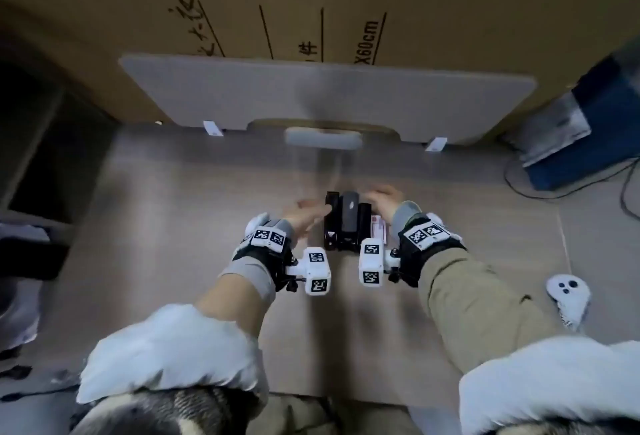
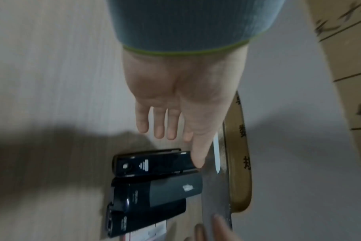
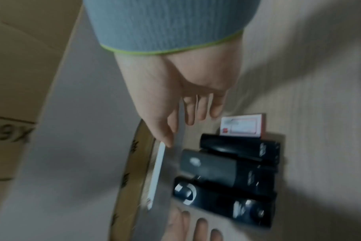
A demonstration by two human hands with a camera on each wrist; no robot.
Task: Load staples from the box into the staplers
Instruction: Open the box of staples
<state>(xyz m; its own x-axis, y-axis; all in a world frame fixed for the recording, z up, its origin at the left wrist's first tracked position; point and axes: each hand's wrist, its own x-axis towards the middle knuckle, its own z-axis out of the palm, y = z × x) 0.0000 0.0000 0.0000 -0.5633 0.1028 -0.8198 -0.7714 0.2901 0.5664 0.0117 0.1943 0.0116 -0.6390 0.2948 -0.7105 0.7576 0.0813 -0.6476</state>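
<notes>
— Staplers (image 1: 347, 223): three black ones lie side by side, touching, on the wooden floor (image 1: 194, 192) near its middle, just ahead of the person's wrists. All three appear closed; no magazine looks open, though blur makes that a judgement.

— And the staples?

— The staple box (image 3: 242, 125), red and white, lies flat against the outer side of the rightmost stapler. It looks shut, with no strip of staples visible anywhere. So, as far as the pictures show, nothing has been loaded: opening the box, opening each stapler, dropping in a strip and closing all remain.

— What are the hands doing?

— The left hand (image 1: 304, 219) hangs just beside the leftmost stapler with its fingers straight and loosely spread. In the left wrist view its thumb (image 2: 198, 153) overlaps that stapler's far end, but whether it touches cannot be told. It holds nothing.

— The right one?

— The right hand (image 1: 384, 199) hovers over the far end of the rightmost stapler and the box, fingers relaxed and slightly bent, empty too. Both hands are smeared by motion blur, so finer detail is lost.

— Anything else around?

— A pale board (image 1: 329, 95) leans against a large cardboard carton (image 1: 311, 1) at the floor's far edge, and a white controller (image 1: 568, 292) lies well apart toward the right edge.
</notes>
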